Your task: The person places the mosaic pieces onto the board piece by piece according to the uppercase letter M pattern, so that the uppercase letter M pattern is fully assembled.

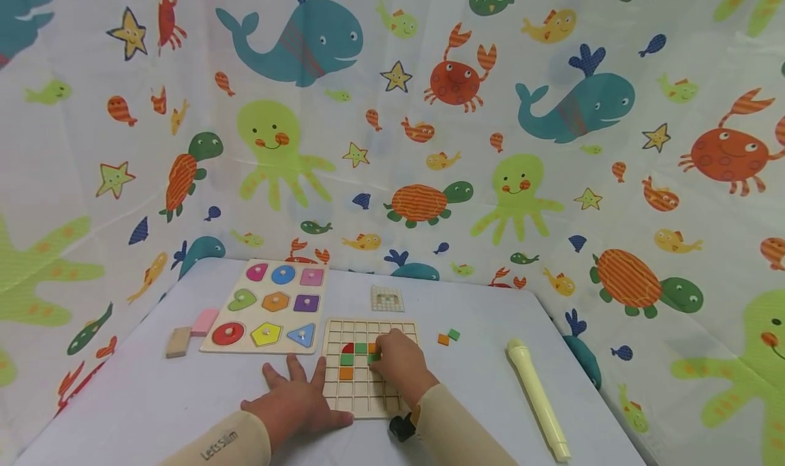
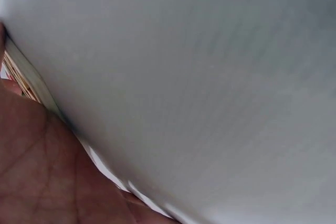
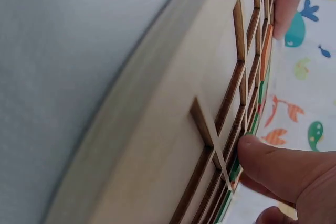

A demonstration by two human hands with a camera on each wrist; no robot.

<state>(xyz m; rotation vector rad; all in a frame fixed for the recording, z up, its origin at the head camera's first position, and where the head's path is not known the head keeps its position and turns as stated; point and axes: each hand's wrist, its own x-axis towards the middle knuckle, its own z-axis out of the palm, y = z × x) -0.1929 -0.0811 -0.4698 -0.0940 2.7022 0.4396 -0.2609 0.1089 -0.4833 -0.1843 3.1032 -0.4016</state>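
A wooden grid board lies on the table, with a red rounded tile, green tiles and orange tiles set in its cells. My left hand is spread at the board's left edge, its thumb by the lower left corner. In the left wrist view the palm shows beside the board's edge. Over the grid, my right hand has its thumb and fingers bent about a green tile. The right wrist view shows that thumb against the green; its fingertips are partly hidden.
A shape puzzle board with knobbed pieces lies at left, near a pink block and a wooden block. A pattern card lies behind the grid. Loose orange and green tiles and a yellow stick lie at right.
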